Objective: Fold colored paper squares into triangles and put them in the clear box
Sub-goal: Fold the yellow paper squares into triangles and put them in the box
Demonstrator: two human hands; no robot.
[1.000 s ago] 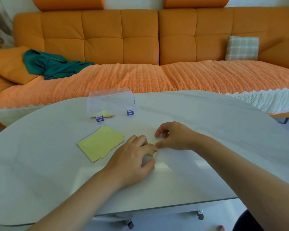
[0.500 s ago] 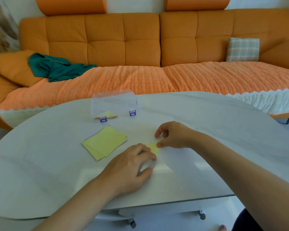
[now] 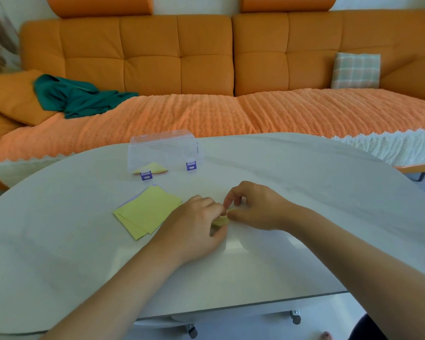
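Currently, tabletop (image 3: 304, 217): white, oval, carries everything.
Clear box (image 3: 162, 150): near the far edge, left of centre; at least one folded yellow triangle (image 3: 150, 168) inside.
Stack of yellow squares (image 3: 147, 212): unfolded, between the box and the near edge, just beside the left hand.
Left hand (image 3: 194, 227): mid-tabletop, fingers curled down onto the yellow sheet (image 3: 220, 220), holding it.
Right hand (image 3: 255, 207): thumb and forefinger pinch the sheet's edge.
Yellow sheet: mostly hidden between the hands; fold state cannot be told.
Step (judged): folding one square.
Next: align corners, press the crease, then carry it to the box.
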